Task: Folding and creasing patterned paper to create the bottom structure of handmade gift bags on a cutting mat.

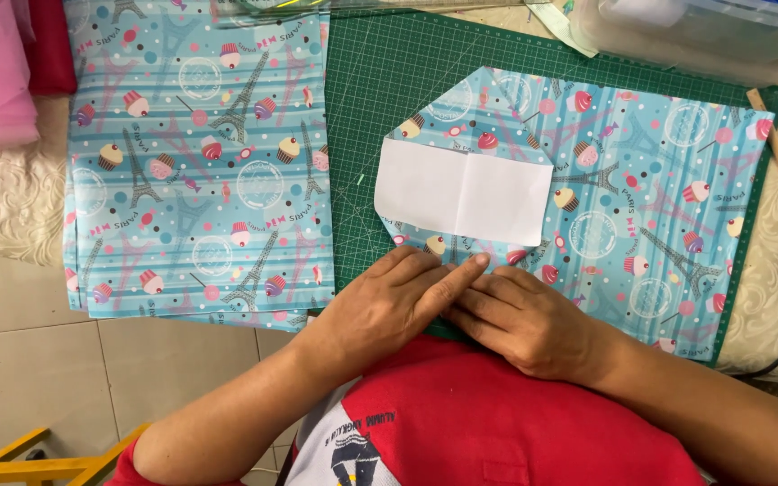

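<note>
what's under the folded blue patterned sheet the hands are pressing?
A green gridded cutting mat lies under the folded blue patterned paper sheet. The left hand and right hand press its near edge. Whatever lies between the folded layers is covered.

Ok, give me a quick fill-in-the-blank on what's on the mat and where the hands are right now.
1. The folded patterned paper lies on a ____ cutting mat.
2. The folded-in corners leave a plain ____ area showing.
3. The left hand and the right hand press the paper's ____ edge.
4. A stack of matching sheets lies to the ____ of the mat.

Missing words: green; white; near; left
</note>
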